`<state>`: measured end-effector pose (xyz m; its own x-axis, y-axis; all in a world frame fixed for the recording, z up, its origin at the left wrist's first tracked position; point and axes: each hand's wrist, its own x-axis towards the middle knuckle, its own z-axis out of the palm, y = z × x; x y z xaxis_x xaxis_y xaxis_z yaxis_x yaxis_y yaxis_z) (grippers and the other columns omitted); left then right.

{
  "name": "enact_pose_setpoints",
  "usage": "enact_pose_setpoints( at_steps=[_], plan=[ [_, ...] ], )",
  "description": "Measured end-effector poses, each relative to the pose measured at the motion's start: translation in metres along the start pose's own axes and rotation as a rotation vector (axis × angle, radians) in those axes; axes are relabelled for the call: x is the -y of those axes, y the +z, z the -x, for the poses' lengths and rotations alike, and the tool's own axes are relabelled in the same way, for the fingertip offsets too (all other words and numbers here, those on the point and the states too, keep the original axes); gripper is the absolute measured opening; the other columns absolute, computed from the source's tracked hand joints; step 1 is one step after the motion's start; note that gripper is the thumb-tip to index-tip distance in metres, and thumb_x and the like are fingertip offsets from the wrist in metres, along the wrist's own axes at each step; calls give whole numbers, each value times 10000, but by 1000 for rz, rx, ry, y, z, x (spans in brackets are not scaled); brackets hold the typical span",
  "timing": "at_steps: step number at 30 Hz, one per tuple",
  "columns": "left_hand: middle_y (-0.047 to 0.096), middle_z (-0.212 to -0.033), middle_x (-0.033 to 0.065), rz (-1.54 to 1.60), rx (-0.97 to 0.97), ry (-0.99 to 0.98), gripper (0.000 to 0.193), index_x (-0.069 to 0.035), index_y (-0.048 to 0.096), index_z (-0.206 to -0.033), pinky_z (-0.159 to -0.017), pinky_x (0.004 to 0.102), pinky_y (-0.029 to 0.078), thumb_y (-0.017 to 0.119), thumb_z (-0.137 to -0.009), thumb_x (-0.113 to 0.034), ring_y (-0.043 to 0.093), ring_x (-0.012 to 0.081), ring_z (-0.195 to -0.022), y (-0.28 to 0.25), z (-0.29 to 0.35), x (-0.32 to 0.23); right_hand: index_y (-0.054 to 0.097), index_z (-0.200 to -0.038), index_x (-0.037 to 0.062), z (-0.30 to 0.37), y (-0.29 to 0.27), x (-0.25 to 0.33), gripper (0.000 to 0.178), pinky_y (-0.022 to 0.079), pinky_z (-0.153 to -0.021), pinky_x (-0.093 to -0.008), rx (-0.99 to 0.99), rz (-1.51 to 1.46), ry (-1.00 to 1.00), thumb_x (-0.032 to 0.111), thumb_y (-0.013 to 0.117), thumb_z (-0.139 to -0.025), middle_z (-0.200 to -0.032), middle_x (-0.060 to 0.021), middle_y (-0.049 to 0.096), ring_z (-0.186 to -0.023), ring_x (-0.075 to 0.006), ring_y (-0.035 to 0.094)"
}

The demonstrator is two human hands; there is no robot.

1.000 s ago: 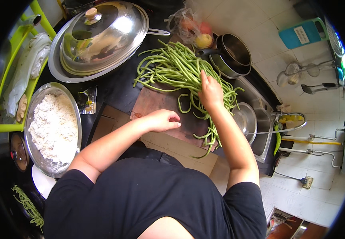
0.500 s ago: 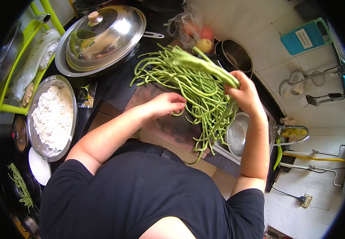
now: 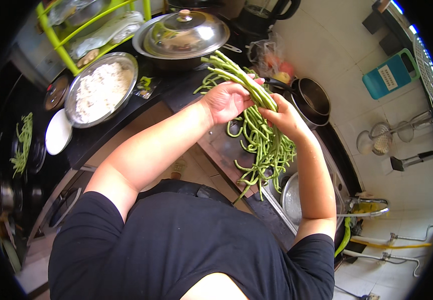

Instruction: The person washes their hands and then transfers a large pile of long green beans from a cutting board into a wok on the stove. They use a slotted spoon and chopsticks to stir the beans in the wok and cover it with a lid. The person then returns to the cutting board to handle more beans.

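Observation:
A bundle of long green beans [image 3: 249,82] is raised above the counter, its stalks side by side. My right hand [image 3: 282,119] is closed around it at its lower part. My left hand [image 3: 228,101] is at the bundle's left side, palm showing and fingers curled round behind the stalks, which partly hide them. Beneath both hands, a loose heap of long beans [image 3: 269,150] spreads over a brownish board [image 3: 221,147] and trails over its near edge.
A metal bowl [image 3: 131,90] of white flour stands left of a lidded pan [image 3: 189,37]. Beyond my right hand are a dark pot [image 3: 321,95] and a bag of produce [image 3: 271,62]. A metal basin [image 3: 291,195] sits in the sink; utensils [image 3: 381,137] hang on the wall.
My left hand has moved up and right from the heap's edge to the bundle. My right hand has shifted slightly left and down with the beans. The view has turned leftward.

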<state>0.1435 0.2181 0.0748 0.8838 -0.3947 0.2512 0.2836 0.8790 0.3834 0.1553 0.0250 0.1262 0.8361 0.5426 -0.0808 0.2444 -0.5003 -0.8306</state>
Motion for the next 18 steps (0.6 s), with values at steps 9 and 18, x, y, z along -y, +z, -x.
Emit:
enact_pose_setpoints(
  at_steps=[9,18],
  plan=[
    [553,-837,84,-187,-474,380,87,-59,495,-927,-777,370,500,565,-878,-75,579,222,-815,59,27,-3,415,-1283,46,1,34,21,738,436,-890,-346,-36,191,-247,284,772,-683,-1075,-175,569,-987,-268,562],
    [590,-917,81,-110,-267,424,218,-68,573,-927,-897,396,425,524,-902,-279,554,221,-913,91,34,-41,453,-1273,42,51,13,-130,801,381,-983,-350,54,323,-78,329,820,-621,-1239,-151,528,-1149,-270,508]
  ],
)
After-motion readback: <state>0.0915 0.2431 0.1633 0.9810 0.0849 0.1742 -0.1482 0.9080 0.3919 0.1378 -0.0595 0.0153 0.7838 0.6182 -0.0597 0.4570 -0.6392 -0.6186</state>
